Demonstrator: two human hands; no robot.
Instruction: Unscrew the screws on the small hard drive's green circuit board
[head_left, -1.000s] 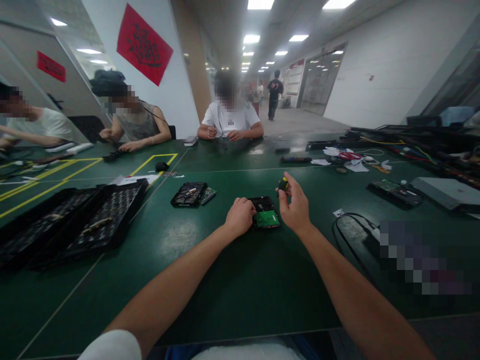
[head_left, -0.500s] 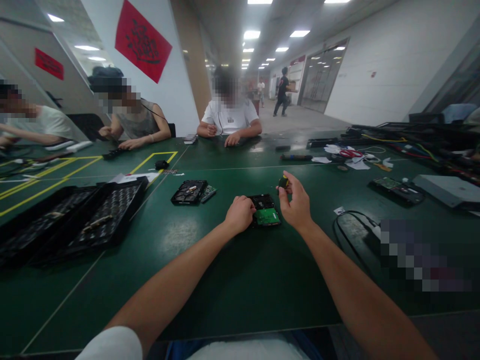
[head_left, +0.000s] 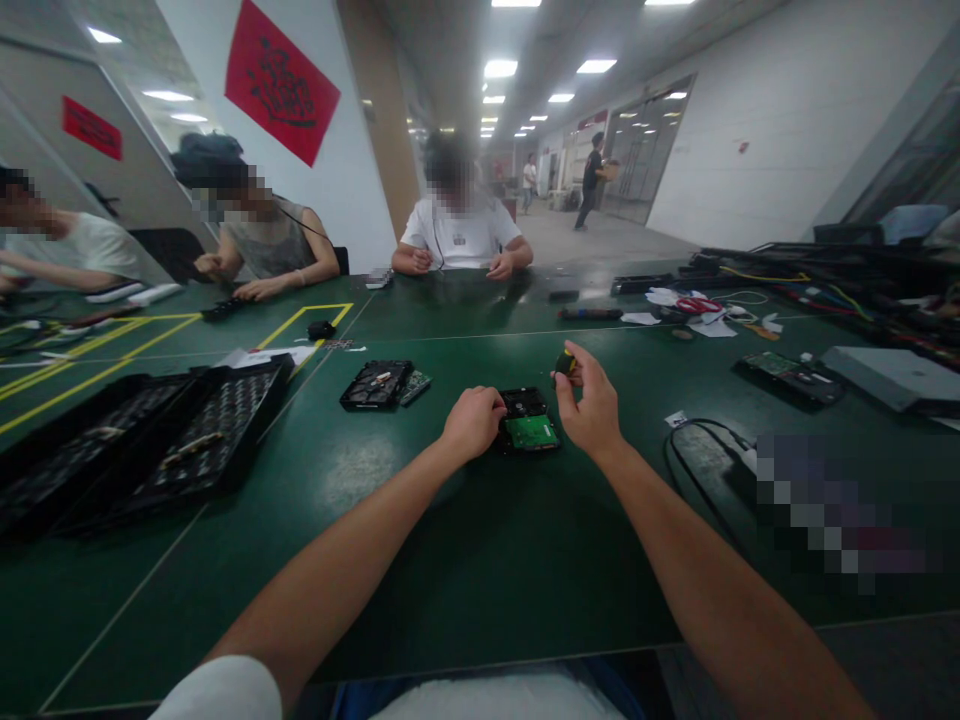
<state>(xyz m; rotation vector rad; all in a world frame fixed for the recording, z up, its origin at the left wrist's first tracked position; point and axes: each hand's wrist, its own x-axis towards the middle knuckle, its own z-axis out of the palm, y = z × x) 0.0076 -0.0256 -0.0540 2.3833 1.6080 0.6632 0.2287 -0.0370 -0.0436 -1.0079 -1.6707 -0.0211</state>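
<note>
A hard drive [head_left: 529, 420] with a green circuit board lies on the table in front of me, board side up. My left hand [head_left: 475, 420] is closed at the drive's left edge, the fingertips resting on it. Just right of the drive, my right hand [head_left: 589, 400] grips a short screwdriver [head_left: 564, 361] with a black and yellow handle. The handle points upward, and the screwdriver's tip cannot be made out. Left of my hands sits another black drive [head_left: 376, 384] with small pieces on top, beside a loose circuit board [head_left: 415, 387].
An open black tool case [head_left: 247, 420] stands at the left. To the right are a third drive [head_left: 787, 378], a grey metal box [head_left: 892, 378] and a black cable [head_left: 670, 470]. Tangled wires fill the far right. Several people sit or walk beyond.
My left hand has drawn back slightly leftward along the drive's edge. My right hand stays almost still. Across the table, a person's hand has moved right, and a walking person has moved further right.
</note>
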